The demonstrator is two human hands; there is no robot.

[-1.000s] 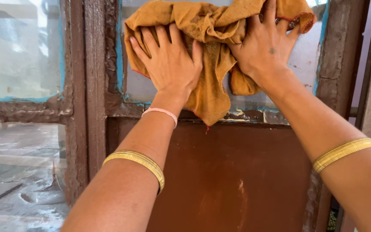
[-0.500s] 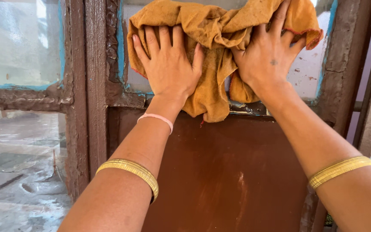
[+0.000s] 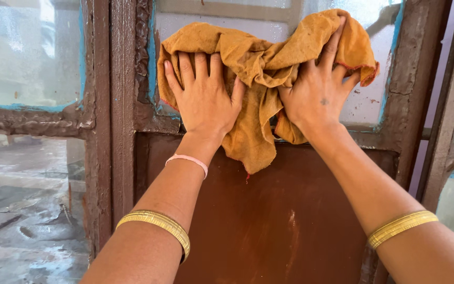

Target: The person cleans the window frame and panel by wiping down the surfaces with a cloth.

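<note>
Both hands flat, fingers spread wide, nothing gripped: I see the left hand (image 3: pixel 204 100) and right hand (image 3: pixel 319 92) pressing a crumpled mustard-yellow cloth (image 3: pixel 258 79) against the glass pane (image 3: pixel 366 100) of a door. Cloth sits bunched under and between the fingers, a loose tail hanging below the palms over the pane's bottom edge. Past the right fingertips the glass shows specks and smears plus flaky blue paint along the edge, so I judge wiping is partway, lower right of the pane not clean yet; above the fingertips the glass looks clearer, hard to be sure. Below the wrists is the brown metal panel (image 3: pixel 269 226), streaky, apparently not wiped. Left of the left fingers, the rough brown wooden frame (image 3: pixel 124 105), then another window pane (image 3: pixel 27 52) beyond.
</note>
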